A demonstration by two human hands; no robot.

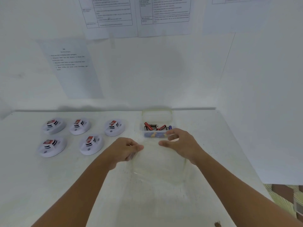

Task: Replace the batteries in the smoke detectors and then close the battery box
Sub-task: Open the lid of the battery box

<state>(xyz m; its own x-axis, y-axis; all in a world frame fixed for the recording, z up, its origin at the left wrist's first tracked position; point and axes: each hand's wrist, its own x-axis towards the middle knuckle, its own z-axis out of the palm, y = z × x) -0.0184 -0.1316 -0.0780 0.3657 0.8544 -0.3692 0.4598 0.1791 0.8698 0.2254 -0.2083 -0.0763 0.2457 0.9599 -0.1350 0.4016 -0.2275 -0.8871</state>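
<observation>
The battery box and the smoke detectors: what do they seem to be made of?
The battery box looks like clear, slightly yellowish plastic: the batteries show through its wall. The clear lid held between the left hand and right hand seems the same, blurred by motion. The smoke detectors look like white moulded plastic, fairly matte, with red labels.

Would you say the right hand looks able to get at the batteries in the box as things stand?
Probably yes. The right hand hovers at the near edge of the box, which stands open, and nothing covers the batteries. Both hands seem to hold a clear lid, though.
</observation>
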